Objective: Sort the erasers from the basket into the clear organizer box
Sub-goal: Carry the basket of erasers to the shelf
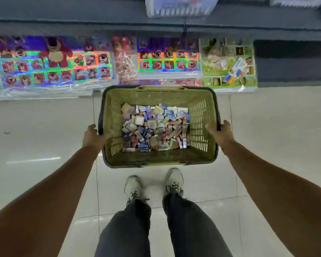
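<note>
Basket [156, 98] rims gripped, left hand [93, 135], right hand [221, 134]

A basket [156, 95] is directly ahead of a person's shoes [133, 186], which stand on the floor [44, 127] — the left hand [93, 134] grips its left rim, the right hand [220, 132] its right rim. Erasers [155, 127] lie heaped in the basket's bottom. Behind it, packaged goods [54, 62] stand in a row at floor level; above them, on a shelf ledge, rests a clear box [180, 8].
</note>
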The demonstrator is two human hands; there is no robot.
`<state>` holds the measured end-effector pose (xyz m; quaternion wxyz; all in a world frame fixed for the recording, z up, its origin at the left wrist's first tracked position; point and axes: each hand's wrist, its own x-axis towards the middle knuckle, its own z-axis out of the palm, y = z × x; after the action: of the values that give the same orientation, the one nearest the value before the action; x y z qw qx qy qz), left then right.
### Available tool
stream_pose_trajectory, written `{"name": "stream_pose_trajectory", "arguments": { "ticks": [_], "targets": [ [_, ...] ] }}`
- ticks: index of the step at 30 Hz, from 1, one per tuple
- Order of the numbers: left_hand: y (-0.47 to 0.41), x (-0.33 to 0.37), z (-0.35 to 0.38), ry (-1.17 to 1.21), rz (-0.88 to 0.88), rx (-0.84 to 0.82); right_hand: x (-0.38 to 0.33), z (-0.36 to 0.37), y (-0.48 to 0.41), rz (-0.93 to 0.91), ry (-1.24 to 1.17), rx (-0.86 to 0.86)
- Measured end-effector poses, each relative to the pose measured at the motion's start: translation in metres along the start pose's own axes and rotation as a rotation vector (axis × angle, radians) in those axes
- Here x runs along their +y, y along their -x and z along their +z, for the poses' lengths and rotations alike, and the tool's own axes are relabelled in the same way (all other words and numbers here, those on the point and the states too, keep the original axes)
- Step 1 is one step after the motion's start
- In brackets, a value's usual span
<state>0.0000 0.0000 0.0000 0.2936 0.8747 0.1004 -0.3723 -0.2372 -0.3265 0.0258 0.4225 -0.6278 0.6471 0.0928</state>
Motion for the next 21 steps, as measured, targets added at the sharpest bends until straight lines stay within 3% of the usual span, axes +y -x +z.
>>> {"name": "stream_pose_trajectory", "arguments": {
  "ticks": [9,12,21],
  "targets": [
    [-0.063,-0.027,0.043,0.252,-0.091,0.016,0.024,0.032,-0.067,0.141,-0.157,0.099],
    [-0.067,-0.025,0.043,0.291,-0.139,-0.039,0.022,0.029,-0.076,0.201,-0.234,0.027],
    [0.012,-0.062,-0.02,0.445,-0.211,-0.011,-0.007,0.015,-0.01,0.096,-0.245,-0.108]
  ]
}}
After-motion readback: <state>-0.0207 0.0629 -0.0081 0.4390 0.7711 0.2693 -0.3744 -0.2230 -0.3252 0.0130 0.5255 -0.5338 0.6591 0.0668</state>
